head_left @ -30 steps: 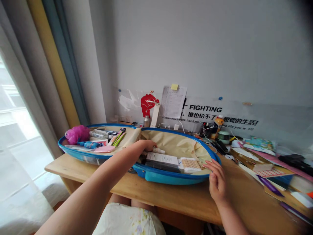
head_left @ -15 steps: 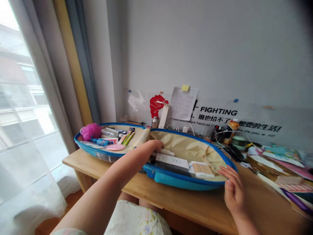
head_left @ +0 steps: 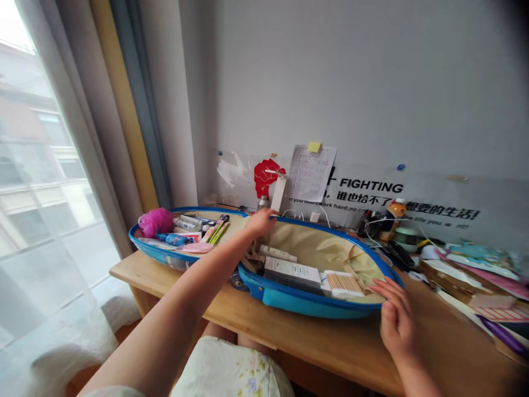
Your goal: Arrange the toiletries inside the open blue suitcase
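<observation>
Our hands at a blue, oval, hard-shelled suitcase (head_left: 322, 309)
We can't tell our left hand (head_left: 261, 223)'s grip; our right hand (head_left: 397, 318), fingers loosely extended, touches the suitcase's right end.

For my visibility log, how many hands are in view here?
2: the left hand near the far edge of the open blue case, where its halves meet; the right hand at its right end.

This looks like a home: curtains (head_left: 119, 110) hang left of the wooden counter (head_left: 450, 339). Behind it, a slogan sheet (head_left: 371, 186) lines the wall (head_left: 351, 82); on it, an open blue case (head_left: 318, 310) holds toiletries (head_left: 172, 239).
</observation>
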A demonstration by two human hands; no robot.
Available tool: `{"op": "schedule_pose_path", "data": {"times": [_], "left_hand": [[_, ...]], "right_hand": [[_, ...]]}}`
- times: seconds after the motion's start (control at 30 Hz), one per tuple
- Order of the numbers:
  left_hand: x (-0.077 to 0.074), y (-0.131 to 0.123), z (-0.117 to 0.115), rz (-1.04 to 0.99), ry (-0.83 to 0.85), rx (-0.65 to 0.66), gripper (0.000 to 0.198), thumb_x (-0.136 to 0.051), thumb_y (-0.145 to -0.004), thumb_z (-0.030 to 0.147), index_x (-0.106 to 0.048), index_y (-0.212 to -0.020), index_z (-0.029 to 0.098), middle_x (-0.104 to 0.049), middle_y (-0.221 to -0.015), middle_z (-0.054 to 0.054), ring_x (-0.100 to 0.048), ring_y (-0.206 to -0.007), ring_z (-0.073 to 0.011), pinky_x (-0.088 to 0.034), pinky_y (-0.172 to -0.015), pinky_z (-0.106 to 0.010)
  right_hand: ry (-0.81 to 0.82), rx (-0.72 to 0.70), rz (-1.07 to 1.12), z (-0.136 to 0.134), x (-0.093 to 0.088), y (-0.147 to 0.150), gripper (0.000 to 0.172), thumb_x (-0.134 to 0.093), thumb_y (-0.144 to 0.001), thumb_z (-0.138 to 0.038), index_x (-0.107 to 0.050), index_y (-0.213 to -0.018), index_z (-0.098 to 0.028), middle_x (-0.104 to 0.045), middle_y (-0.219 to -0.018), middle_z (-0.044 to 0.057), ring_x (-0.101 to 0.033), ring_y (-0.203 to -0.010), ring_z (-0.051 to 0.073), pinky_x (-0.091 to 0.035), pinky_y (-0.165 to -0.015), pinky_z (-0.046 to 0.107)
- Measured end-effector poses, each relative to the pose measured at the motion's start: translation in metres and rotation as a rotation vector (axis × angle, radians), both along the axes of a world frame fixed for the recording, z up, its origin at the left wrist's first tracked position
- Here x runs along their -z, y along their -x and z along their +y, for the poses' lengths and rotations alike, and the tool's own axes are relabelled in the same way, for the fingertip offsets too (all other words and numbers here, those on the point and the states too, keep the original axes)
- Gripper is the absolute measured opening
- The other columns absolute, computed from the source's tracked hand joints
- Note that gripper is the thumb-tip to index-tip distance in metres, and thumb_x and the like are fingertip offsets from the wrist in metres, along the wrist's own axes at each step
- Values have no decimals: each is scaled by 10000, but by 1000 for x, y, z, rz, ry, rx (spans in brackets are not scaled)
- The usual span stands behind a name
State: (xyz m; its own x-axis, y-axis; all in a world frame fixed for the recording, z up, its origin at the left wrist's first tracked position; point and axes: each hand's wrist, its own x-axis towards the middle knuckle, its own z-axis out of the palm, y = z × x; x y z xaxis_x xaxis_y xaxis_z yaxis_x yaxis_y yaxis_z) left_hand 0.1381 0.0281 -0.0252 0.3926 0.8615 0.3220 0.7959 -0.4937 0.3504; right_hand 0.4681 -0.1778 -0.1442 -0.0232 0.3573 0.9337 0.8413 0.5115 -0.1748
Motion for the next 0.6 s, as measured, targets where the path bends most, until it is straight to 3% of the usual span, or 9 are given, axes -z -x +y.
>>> {"op": "schedule_pose_path", "data": {"times": [0.03, 0.1, 0.17, 0.23, 0.33, 0.4, 0.47, 0.6], "left_hand": [[-11, 14, 1, -37, -30, -95, 410, -416, -954, 253, -583, -1328, 248, -580, -1369, -85, -553, -1244, -226, -414, -1067, -331], [-28, 51, 3, -112, -30, -462, 390, -453, -948, 288, -583, -1315, 274, -585, -1347, -85, -583, -1208, -216, -444, -1034, -317], [-35, 94, 2, -111, 21, -650, 412, -489, -921, 302, -589, -1297, 165, -545, -1352, -204, -572, -1216, -322, -469, -1001, -438], [-32, 134, -2, -97, 58, -815, 498, -537, -889, 332, -554, -1310, 66, -488, -1367, -301, -504, -1270, -418, -459, -982, -537], [-19, 179, -7, -53, 165, -1073, 666, -571, -850, 504, -501, -1364, 85, -475, -1394, -289, -481, -1287, -430, -503, -911, -520], [-10, 196, -5, -39, 250, -1137, 746, -564, -814, 614, -515, -1355, 103, -515, -1365, -277, -511, -1255, -432, -526, -856, -502], [-5, 206, 1, -27, 352, -1116, 738, -581, -776, 657, -582, -1288, 126, -574, -1313, -258, -540, -1224, -435, -527, -849, -502], [3, 215, 12, -115, 318, -899, 537, -668, -722, 587, -699, -1065, 174, -684, -1123, -223, -582, -1151, -468, -501, -850, -582]], "right_hand": [[5, 1, 0, 0, 0, 0, 375, -340, -983, -394, -656, -1010, -194, -674, -1057, 127, -569, -1190, 297, -459, -981, 526], [4, -6, 4, 0, 1, 0, 369, -343, -983, -388, -656, -1008, -194, -673, -1057, 127, -567, -1191, 296, -454, -987, 528], [-2, -18, 8, 1, 1, 1, 357, -348, -982, -376, -655, -1010, -197, -672, -1053, 126, -568, -1187, 294, -451, -991, 531], [-8, -25, 6, 1, 2, 0, 347, -348, -982, -360, -653, -1013, -198, -670, -1048, 125, -566, -1189, 295, -450, -992, 536], [-8, -24, -3, 1, 2, 0, 342, -342, -983, -340, -648, -1027, -195, -665, -1065, 130, -553, -1212, 300, -447, -993, 543], [-10, -22, -6, 1, 2, 0, 345, -338, -984, -340, -647, -1033, -194, -664, -1071, 131, -551, -1215, 300, -449, -991, 542], [-11, -17, -6, 1, 2, 1, 346, -337, -983, -346, -647, -1033, -199, -666, -1065, 127, -558, -1203, 295, -453, -987, 537], [-20, -8, -15, 0, 1, 2, 329, -345, -982, -324, -646, -1036, -204, -666, -1054, 120, -557, -1205, 287, -456, -981, 529]]}}
